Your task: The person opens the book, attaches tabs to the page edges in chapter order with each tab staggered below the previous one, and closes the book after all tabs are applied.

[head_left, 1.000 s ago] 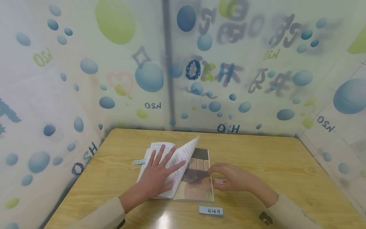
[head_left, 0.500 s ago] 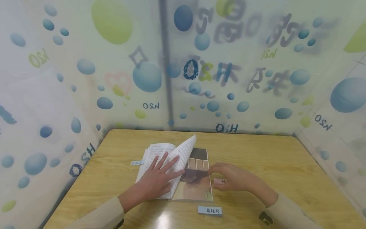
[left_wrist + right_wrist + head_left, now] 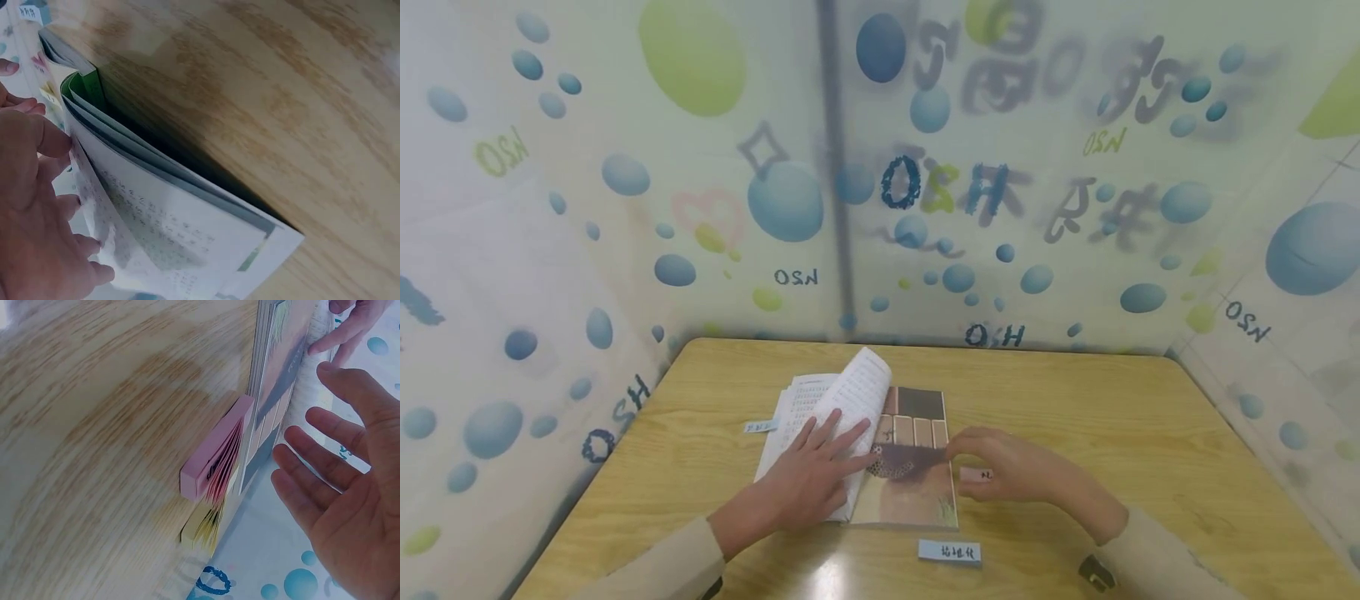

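An open book lies on the table. Its right page carries a printed picture in brown and pink tones. My left hand rests with spread fingers on the text pages at the left, over a lifted page that curls up at its top corner. In the left wrist view, those fingers lie along the sheets. Beside the book's right edge is my right hand, its fingers loosely bent with nothing between them. A pink block of sticky notes stands under that hand against the book's edge.
A yellow block of sticky notes is beyond the pink one. In front of the book lies a light blue block with handwriting. Another blue paper tab shows at the book's left side. Patterned curtains surround the wooden table.
The lifted page has swung left and curled over further, uncovering more of the picture page. My left hand has slid slightly left and down; my right hand keeps its place.
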`<action>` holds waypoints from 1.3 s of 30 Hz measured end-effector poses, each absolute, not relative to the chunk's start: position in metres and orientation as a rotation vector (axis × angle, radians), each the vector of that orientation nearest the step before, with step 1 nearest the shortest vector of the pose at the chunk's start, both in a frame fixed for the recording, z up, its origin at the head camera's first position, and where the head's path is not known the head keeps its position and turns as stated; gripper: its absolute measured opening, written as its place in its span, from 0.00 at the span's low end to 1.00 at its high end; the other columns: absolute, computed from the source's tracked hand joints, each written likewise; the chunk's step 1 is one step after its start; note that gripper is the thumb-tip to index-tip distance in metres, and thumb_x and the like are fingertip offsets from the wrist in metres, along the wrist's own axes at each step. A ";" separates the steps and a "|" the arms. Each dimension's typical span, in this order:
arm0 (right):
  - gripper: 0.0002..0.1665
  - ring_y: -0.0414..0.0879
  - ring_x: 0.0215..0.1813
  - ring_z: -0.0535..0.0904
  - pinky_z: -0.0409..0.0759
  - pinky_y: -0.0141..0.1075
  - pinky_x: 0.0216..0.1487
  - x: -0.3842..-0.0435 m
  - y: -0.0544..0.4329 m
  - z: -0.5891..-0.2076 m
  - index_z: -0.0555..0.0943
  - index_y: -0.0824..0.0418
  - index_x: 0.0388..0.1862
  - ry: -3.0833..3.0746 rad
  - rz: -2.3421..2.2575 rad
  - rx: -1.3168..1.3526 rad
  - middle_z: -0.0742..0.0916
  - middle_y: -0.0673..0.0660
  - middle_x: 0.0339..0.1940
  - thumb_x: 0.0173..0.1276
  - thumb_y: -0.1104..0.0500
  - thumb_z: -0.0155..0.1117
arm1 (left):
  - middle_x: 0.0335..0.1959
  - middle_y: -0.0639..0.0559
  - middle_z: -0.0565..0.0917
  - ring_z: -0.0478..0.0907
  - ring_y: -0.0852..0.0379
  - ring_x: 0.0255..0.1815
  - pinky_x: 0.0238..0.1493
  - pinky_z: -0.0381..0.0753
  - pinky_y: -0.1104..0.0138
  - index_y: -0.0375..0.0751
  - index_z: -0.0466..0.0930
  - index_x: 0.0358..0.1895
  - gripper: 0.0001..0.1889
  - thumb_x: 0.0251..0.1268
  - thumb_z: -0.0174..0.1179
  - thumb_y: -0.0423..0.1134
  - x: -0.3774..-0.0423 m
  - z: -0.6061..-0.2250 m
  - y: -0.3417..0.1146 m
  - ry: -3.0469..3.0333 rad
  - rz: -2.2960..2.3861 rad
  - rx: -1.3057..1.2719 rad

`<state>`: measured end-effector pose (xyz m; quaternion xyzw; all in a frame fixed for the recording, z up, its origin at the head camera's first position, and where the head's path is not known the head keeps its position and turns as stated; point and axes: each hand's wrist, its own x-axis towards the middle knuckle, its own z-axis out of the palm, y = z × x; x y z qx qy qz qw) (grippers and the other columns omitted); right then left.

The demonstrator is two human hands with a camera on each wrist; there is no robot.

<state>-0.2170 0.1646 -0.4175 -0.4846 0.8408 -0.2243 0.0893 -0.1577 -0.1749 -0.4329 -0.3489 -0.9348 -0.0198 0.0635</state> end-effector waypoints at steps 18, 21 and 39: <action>0.26 0.47 0.62 0.77 0.75 0.44 0.64 -0.200 0.147 -0.435 0.83 0.53 0.57 2.494 -0.585 -1.375 0.81 0.52 0.63 0.61 0.51 0.78 | 0.80 0.42 0.57 0.52 0.26 0.75 0.68 0.59 0.34 0.54 0.66 0.78 0.28 0.76 0.46 0.40 -0.153 -0.439 -0.191 -3.030 -0.260 -0.977; 0.30 0.52 0.70 0.71 0.69 0.48 0.69 -0.199 0.144 -0.437 0.83 0.54 0.58 2.519 -0.537 -1.368 0.76 0.57 0.70 0.57 0.49 0.79 | 0.80 0.41 0.57 0.54 0.24 0.74 0.66 0.62 0.35 0.53 0.65 0.78 0.28 0.76 0.47 0.41 -0.156 -0.442 -0.193 -3.032 -0.287 -0.993; 0.32 0.52 0.68 0.73 0.70 0.46 0.69 -0.200 0.139 -0.437 0.83 0.55 0.56 2.531 -0.497 -1.347 0.77 0.57 0.69 0.55 0.45 0.80 | 0.78 0.37 0.59 0.60 0.23 0.70 0.61 0.67 0.32 0.57 0.61 0.80 0.27 0.82 0.46 0.48 -0.163 -0.446 -0.201 -3.086 -0.314 -0.885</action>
